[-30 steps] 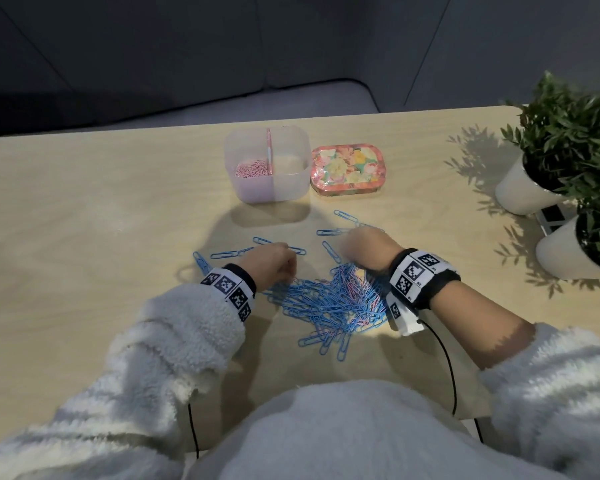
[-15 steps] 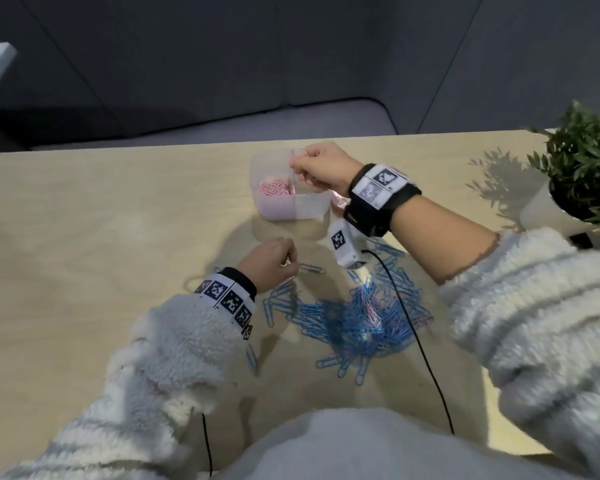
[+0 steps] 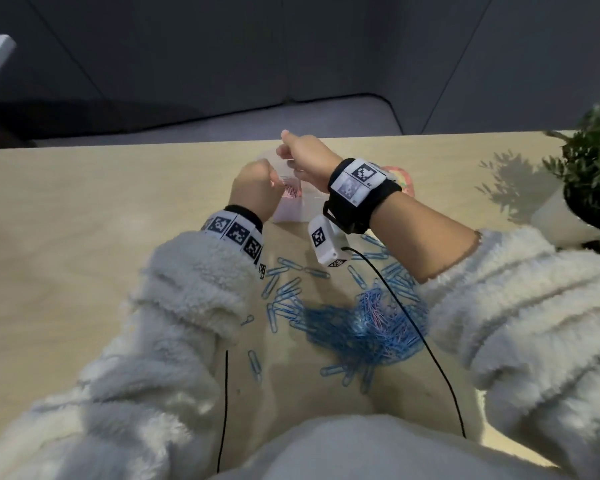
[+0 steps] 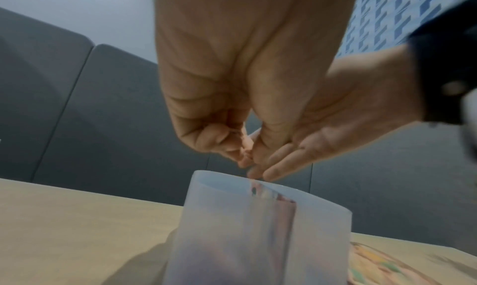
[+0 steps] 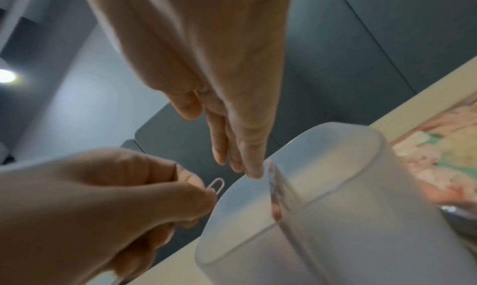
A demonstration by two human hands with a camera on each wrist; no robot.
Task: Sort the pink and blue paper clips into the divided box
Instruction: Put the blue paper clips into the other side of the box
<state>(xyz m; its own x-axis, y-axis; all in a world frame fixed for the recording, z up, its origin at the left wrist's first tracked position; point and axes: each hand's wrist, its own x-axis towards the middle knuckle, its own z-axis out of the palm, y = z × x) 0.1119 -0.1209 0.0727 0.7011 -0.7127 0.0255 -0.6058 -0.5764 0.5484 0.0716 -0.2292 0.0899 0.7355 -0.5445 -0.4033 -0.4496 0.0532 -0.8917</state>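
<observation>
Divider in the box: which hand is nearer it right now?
Right. The right hand has straight fingertips almost at the divider top; the left hand, pinching a pink paper clip, is outside the divided box wall.

floral tin (image 3: 400, 180): on table, right of box | potted plant (image 3: 593, 174): table's right edge | table (image 3: 84, 237): light wood

The head view looks steeply down from above onto the surface (image 3: 66, 271), with the box (image 3: 291, 209) at upper centre and both hands above it. The left wrist view sits very close under the left hand (image 4: 232, 85), facing forward and slightly up, the box (image 4: 258, 238) filling the lower centre. The right wrist view, equally near, looks along the right hand (image 5: 206, 64) from the other side; all three share the box (image 5: 335, 218) and both hands.
</observation>
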